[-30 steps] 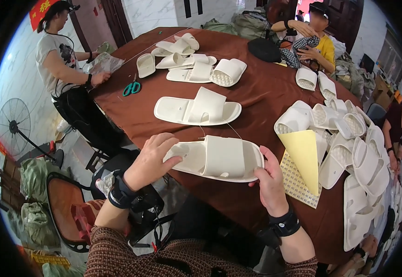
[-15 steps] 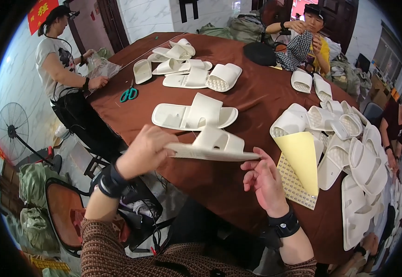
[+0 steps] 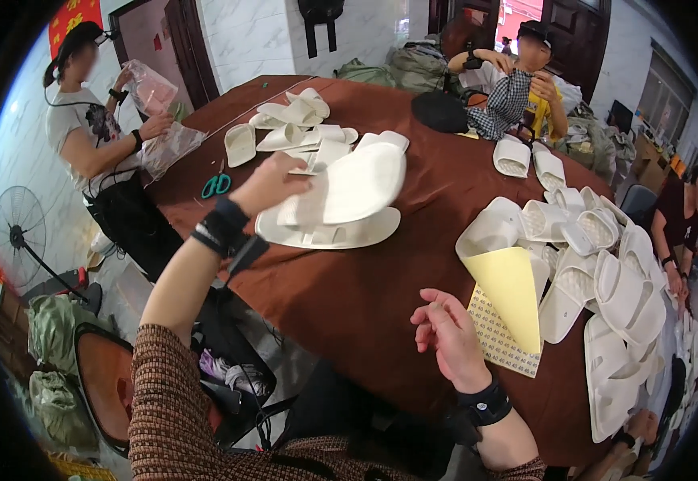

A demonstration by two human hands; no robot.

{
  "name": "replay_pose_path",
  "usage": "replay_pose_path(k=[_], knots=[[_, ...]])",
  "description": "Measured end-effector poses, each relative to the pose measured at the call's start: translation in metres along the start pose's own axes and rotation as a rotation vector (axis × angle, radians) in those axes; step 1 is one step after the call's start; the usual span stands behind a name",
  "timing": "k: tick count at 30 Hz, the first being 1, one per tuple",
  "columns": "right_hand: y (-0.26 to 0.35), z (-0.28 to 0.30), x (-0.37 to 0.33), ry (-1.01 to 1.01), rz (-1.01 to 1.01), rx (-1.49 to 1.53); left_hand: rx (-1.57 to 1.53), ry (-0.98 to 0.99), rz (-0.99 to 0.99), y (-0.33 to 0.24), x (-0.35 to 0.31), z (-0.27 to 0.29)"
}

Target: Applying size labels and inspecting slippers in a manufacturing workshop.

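My left hand grips one end of a white slipper, held tilted with its sole toward me. Right under it lies another white slipper, partly covered by the held one. My right hand holds nothing; its fingers are loosely bent and apart, above the table's near edge. Beside it is a sheet of small printed stickers, its yellow backing folded over. To the right of the sheet, white slippers lie in a large heap.
More white slippers lie farther back on the brown-covered table. Teal-handled scissors are at the left edge, a black cap at the back. Co-workers stand left, far and right. A chair and a fan are left.
My left hand has moved the slipper away from me and turned its sole into view, over the lying slipper. The right hand has let go of it and dropped back slightly.
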State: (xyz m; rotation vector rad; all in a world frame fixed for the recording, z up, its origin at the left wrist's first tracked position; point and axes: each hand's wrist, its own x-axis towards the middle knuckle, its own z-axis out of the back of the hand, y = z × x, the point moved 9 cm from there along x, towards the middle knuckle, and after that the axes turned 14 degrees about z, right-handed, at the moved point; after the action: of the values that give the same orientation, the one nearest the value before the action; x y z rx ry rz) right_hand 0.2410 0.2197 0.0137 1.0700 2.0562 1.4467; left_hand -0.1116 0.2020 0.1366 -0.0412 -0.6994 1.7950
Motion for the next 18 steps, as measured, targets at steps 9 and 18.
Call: replay_pose_path(k=[9,18], knots=[[0.001,-0.005,-0.002,0.034,-0.014,-0.020,0.466,0.376,-0.116,-0.040,-0.058,-0.052],[0.005,-0.007,-0.001,0.071,0.014,-0.044,-0.039,0.106,0.003,-0.005,-0.006,-0.014]])
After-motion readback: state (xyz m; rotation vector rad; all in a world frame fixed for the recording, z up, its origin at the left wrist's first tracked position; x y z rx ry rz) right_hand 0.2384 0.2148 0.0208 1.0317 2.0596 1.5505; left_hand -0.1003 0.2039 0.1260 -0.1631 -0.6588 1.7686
